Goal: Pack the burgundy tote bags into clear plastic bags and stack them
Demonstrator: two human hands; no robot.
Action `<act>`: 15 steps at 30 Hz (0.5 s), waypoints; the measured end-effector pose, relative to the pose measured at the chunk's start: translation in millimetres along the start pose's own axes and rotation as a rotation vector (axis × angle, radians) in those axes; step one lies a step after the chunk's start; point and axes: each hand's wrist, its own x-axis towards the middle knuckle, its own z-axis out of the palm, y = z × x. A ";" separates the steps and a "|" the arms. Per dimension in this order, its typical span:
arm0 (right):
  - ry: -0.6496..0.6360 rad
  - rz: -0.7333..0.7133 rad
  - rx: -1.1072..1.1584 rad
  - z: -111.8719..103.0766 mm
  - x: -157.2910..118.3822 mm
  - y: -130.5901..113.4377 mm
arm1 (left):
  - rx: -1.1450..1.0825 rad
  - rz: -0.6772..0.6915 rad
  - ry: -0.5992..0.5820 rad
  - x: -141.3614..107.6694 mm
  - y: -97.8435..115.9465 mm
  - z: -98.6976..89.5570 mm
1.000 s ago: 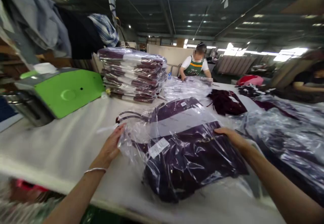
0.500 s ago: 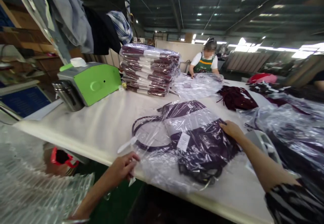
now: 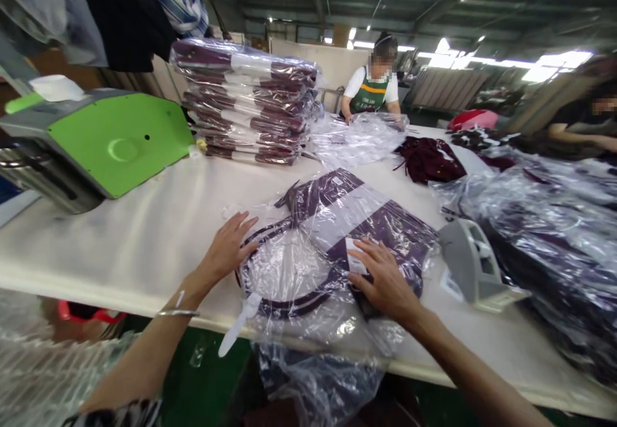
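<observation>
A dark purple garment lies folded in a clear plastic bag, with a pale band across it and a dark strap looping out to the left inside the plastic. My right hand rests on the bag with fingers spread, partly over a white label. My left hand is open at the bag's left side, fingers stretched out beside the strap loop. Below it, a white strip sticks out over the table edge. The bag's loose end hangs down in front of the table.
A grey tape dispenser stands right of the bag, near heaped plastic-wrapped garments. At the back are a stack of bagged garments, a green-sided machine and a steel flask. A co-worker handles plastic across the table.
My right hand has moved left from the garment's far right edge onto the label. My left hand has risen from the table edge onto the tabletop and opened. The bag's end now hangs down.
</observation>
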 end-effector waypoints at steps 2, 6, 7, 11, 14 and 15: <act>0.088 0.063 -0.110 18.8 -32.4 -8.2 | 0.071 0.002 -0.108 17.4 -3.9 19.0; 0.151 0.080 -0.232 43.4 -52.9 15.0 | 0.216 0.035 -0.212 17.4 17.1 31.3; 0.146 0.056 -0.239 44.1 -49.4 26.5 | 0.255 0.032 -0.207 11.4 26.2 30.7; 0.119 0.032 -0.239 31.1 -22.4 78.5 | 0.320 0.001 -0.275 -22.7 66.5 25.5; 0.169 0.172 -0.226 13.8 -10.2 102.6 | 0.271 0.013 -0.456 -46.2 91.5 19.6; 0.219 0.227 -0.201 6.9 -10.4 103.6 | 0.250 0.021 -0.480 -51.8 98.6 17.2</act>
